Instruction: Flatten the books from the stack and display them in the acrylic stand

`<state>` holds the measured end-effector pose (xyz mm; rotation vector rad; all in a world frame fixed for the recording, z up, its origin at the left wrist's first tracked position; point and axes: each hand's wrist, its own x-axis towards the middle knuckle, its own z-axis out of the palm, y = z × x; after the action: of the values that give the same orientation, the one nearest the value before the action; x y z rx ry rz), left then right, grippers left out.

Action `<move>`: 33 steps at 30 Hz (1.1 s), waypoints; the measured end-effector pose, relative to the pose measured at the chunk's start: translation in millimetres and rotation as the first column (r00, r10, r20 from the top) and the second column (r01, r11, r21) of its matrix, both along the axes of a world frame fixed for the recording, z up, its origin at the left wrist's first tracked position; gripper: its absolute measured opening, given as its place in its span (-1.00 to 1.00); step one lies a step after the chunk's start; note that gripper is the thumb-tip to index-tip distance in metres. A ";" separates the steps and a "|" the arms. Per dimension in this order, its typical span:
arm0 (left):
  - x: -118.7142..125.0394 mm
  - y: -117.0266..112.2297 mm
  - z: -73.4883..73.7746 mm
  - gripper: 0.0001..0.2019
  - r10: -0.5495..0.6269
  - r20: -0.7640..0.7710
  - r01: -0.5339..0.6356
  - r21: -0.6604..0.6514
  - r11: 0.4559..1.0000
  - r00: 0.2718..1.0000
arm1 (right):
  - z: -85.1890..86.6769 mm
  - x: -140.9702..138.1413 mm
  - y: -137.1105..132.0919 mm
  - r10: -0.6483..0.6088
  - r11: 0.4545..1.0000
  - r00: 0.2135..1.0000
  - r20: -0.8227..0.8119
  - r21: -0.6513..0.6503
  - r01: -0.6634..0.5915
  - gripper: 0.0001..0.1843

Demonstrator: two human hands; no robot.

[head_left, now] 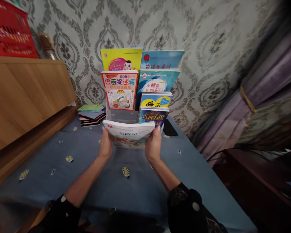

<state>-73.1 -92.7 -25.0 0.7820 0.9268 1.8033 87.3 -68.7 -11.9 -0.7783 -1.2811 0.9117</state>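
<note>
A pale paperback book [128,134] with dark title characters and a colourful lower cover is held between my two hands. My left hand [105,145] is closed on its left edge, and my right hand [153,146] grips the right edge. Just beyond it, books stand in tiers against the wall. On the left are a yellow book [111,59] and a red-bordered picture book [120,94]. To the right stand a blue book [161,58], a teal book [157,79], a yellow-and-blue book [155,99] and a dark blue book [153,117]. What supports them is mostly hidden.
A small pile of thin books [91,115] lies at the back left of the blue tablecloth [75,181]. Behind the right side rests a black flat object [170,127]. A wooden cabinet [31,94] with a red basket [12,30] borders the left, a purple curtain [228,119] the right.
</note>
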 end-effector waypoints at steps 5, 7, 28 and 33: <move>-1.2 -1.8 -6.3 -0.32 0.014 -0.154 -0.003 0.073 0.997 0.988 | -3.5 3.1 1.5 -0.026 1.000 0.996 -0.090 0.010 0.027 -0.23; -2.5 -15.2 -19.4 -0.26 -0.082 -0.262 0.098 0.048 0.994 0.962 | -13.5 8.7 -9.7 0.016 1.000 0.996 -0.090 -0.015 -0.018 -0.22; 0.1 -60.3 -63.2 -0.57 -0.084 -0.922 0.116 -0.043 0.992 0.379 | -71.7 39.0 -58.1 0.281 0.954 0.827 0.486 -0.053 -0.294 -0.43; 0.4 -62.8 -77.7 -0.62 -0.035 -0.995 0.037 -0.032 0.999 0.094 | -85.1 40.2 -56.4 0.185 0.961 0.717 0.672 0.027 -0.274 -0.69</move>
<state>-72.7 -155.6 -102.7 2.1749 1.7182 0.9346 127.5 -125.1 -97.0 -0.8952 -2.0938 0.7529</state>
